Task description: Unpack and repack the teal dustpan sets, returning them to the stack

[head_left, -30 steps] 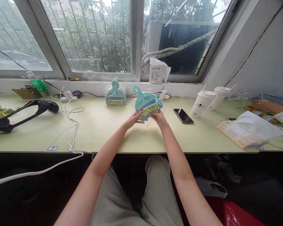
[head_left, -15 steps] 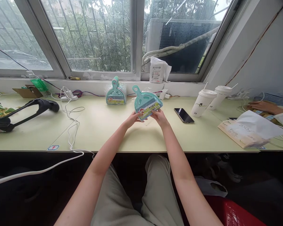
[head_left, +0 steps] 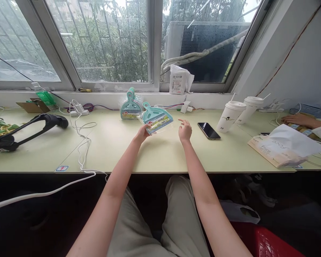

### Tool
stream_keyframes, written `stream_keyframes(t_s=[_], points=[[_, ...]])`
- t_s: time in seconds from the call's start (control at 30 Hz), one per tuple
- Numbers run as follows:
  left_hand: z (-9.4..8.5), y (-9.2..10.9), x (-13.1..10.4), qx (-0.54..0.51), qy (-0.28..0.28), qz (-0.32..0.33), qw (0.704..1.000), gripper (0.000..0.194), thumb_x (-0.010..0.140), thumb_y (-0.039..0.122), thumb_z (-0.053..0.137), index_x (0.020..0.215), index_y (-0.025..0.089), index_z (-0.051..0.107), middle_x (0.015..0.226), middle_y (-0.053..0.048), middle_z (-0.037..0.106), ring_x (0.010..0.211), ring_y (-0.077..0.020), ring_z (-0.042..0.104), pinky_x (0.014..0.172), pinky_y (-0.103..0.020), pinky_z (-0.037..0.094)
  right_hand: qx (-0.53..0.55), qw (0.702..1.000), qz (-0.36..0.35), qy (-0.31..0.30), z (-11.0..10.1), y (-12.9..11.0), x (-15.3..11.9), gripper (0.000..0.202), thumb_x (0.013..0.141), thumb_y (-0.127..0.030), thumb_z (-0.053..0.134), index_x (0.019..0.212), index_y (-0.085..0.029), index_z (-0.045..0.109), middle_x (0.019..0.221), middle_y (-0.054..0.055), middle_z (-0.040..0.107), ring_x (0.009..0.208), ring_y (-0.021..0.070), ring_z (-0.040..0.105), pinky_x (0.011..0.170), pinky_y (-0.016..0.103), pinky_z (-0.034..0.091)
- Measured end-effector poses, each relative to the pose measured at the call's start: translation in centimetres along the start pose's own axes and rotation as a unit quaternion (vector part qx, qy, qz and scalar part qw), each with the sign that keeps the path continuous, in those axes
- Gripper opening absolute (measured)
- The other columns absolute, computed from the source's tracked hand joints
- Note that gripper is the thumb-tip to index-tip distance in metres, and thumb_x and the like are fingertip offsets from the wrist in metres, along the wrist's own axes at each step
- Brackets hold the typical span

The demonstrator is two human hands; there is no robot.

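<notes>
My left hand grips the lower left corner of a mint-green dustpan and brush set wrapped in clear plastic. The set is tilted, its handle pointing up and left, with a printed label across the brush bristles. To the right of it, my right hand is apart from the set and holds nothing; the index finger is stretched out and the others are partly bent. Behind the held set, several similar dustpan sets stand stacked upright against the wall under the window.
A black phone lies right of my right hand, near two white lidded cups. Farther right are a tissue pack and another person's hand. White cables and a black headset-like frame occupy the left.
My right hand has let go of the dustpan set and moved slightly right. My left hand, still holding the set, has shifted left, and the set leans differently.
</notes>
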State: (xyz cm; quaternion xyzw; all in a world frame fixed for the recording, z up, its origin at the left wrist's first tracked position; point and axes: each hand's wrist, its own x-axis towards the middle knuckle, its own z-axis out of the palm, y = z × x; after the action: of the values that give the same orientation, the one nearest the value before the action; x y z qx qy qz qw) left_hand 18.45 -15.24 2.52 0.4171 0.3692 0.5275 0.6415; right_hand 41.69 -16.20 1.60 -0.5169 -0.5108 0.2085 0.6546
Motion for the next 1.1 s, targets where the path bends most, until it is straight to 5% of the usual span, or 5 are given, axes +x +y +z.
stream_keyframes(t_s=[0.13,0.37,0.73,0.93,1.1], points=[[-0.8,0.2,0.1,-0.014,0.012,-0.022,1.0,0.033,0.068,0.02,0.059,0.1,0.015,0.062,0.081,-0.004,0.07,0.06,-0.0112,0.061,0.042,-0.018,0.045,-0.081,0.982,-0.144,-0.088,0.2,-0.2,-0.3,0.037,0.079,-0.01,0.064,0.109,-0.031,0.069,0.136,0.002,0.057,0.133,0.0235,0.042,0.114,0.048,0.03],[-1.9,0.2,0.1,0.054,-0.067,-0.075,0.993,0.034,0.072,0.018,0.057,0.106,0.013,0.057,0.079,-0.004,0.067,0.057,-0.011,0.064,0.039,-0.017,0.041,-0.082,0.982,-0.157,-0.058,0.7,0.7,0.2,0.012,0.084,-0.031,0.065,0.08,-0.025,0.074,0.111,0.003,0.071,0.109,0.0225,0.059,0.1,0.04,0.042],[-1.3,-0.4,-0.1,0.188,-0.191,-0.078,0.96,0.043,0.078,0.024,0.06,0.118,0.012,0.046,0.076,-0.004,0.067,0.059,-0.0159,0.069,0.045,-0.02,0.044,-0.098,0.994,-0.043,-0.034,1.3,2.4,0.5,0.018,0.079,-0.02,0.064,0.097,-0.017,0.067,0.118,0.012,0.06,0.11,0.0198,0.058,0.098,0.033,0.044],[-1.1,-0.7,0.2,0.237,-0.152,-0.065,0.957,0.052,0.08,0.043,0.065,0.121,0.017,0.048,0.093,-0.007,0.068,0.056,-0.0134,0.066,0.043,-0.019,0.04,-0.033,0.982,0.143,-0.117,1.4,4.1,0.9,0.046,0.071,-0.029,0.072,0.114,-0.016,0.063,0.096,0.005,0.071,0.086,0.0188,0.067,0.084,0.035,0.053],[-0.3,-0.5,-0.6,0.239,-0.131,0.047,0.961,0.072,0.083,0.064,0.053,0.141,0.025,0.036,0.121,-0.013,0.063,0.074,-0.015,0.068,0.054,-0.021,0.046,0.028,0.983,0.176,-0.046,1.4,4.5,1.4,0.039,0.072,-0.02,0.068,0.11,-0.015,0.063,0.095,0.006,0.073,0.083,0.0166,0.068,0.076,0.03,0.055]])
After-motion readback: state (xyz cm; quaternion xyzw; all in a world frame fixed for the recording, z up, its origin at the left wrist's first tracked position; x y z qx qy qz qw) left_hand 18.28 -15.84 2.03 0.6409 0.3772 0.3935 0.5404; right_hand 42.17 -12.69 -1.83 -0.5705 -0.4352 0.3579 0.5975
